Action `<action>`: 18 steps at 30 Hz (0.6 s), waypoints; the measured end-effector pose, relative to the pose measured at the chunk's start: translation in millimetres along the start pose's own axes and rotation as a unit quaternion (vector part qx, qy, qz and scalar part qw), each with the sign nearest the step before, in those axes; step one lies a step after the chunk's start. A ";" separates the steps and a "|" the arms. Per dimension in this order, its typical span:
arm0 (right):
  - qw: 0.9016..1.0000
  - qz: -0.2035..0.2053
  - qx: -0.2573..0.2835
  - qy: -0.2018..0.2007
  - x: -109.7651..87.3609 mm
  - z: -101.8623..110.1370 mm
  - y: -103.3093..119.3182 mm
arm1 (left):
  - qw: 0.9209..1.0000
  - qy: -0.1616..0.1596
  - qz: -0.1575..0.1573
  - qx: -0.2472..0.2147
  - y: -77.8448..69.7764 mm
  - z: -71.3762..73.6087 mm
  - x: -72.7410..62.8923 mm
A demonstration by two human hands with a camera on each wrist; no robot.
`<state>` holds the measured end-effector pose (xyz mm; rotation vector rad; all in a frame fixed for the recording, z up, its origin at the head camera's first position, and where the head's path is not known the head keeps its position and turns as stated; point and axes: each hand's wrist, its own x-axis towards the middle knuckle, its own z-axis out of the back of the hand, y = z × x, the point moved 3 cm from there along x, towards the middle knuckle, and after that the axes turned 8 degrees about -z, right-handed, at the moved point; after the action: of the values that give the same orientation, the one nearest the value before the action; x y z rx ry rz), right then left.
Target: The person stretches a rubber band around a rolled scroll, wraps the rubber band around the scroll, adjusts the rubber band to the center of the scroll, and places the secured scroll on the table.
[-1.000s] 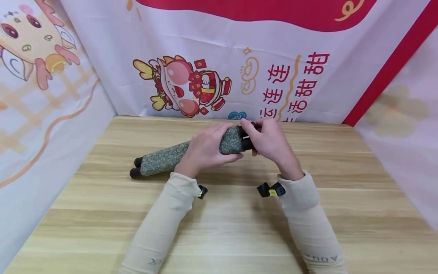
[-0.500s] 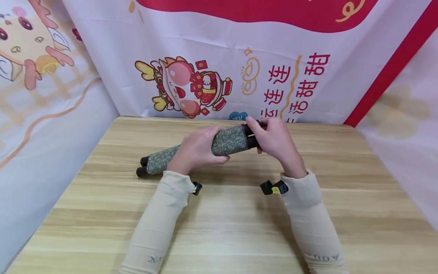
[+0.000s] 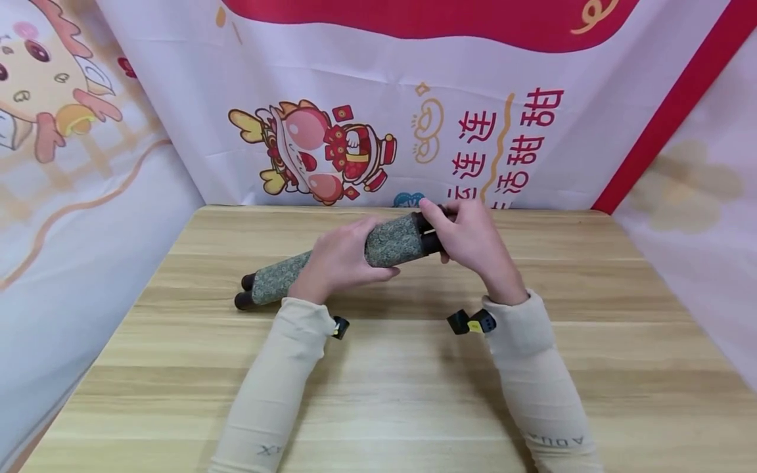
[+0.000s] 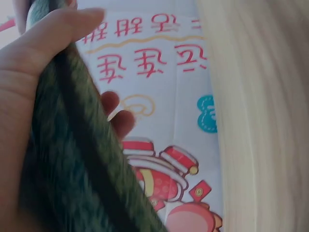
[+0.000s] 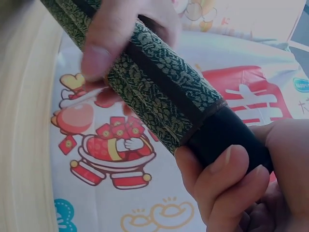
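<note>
A rolled scroll point(image 3: 393, 242) with green patterned cloth and two dark rod ends is held at a slant above the table, its right end higher. My left hand point(image 3: 340, 257) grips it around the middle, thumb on the near side. In the left wrist view the scroll point(image 4: 91, 145) shows a dark lengthwise strip, and fingertips point(image 4: 123, 123) come round its far side. My right hand point(image 3: 473, 240) holds the dark rods at the right end. The right wrist view shows its fingers point(image 5: 227, 179) curled round the dark rod end point(image 5: 229, 135).
The wooden table point(image 3: 378, 394) spreads out beneath both hands. A printed cloth backdrop point(image 3: 343, 59) stands along its far edge, with more printed cloth at the left point(image 3: 142, 190) and right point(image 3: 698, 263). Small black cameras point(image 3: 471, 322) sit at both wrists.
My left hand has shifted left along the scroll, exposing more cloth toward the right end. The scroll and right hand moved slightly right, then stayed nearly still over the last half second.
</note>
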<state>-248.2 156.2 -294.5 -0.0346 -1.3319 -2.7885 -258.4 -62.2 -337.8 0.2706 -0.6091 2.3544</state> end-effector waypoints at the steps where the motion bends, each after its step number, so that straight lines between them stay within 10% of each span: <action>1: 1.000 -0.001 0.001 0.000 0.0 1.0 -0.4 | 1.000 0.005 0.003 0.001 1.0 0.9 -0.8; 12: 1.000 -0.011 0.000 -0.004 1.8 2.8 -2.2 | 0.998 0.043 0.022 0.035 10.4 5.5 -3.5; 18: 1.000 -0.008 -0.002 -0.005 -2.8 2.8 -0.1 | 0.999 -0.003 -0.015 0.029 0.6 0.3 -1.5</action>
<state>-245.4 158.6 -293.0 -0.0384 -1.3343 -2.8085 -257.7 -63.5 -338.3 0.3124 -0.5360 2.3458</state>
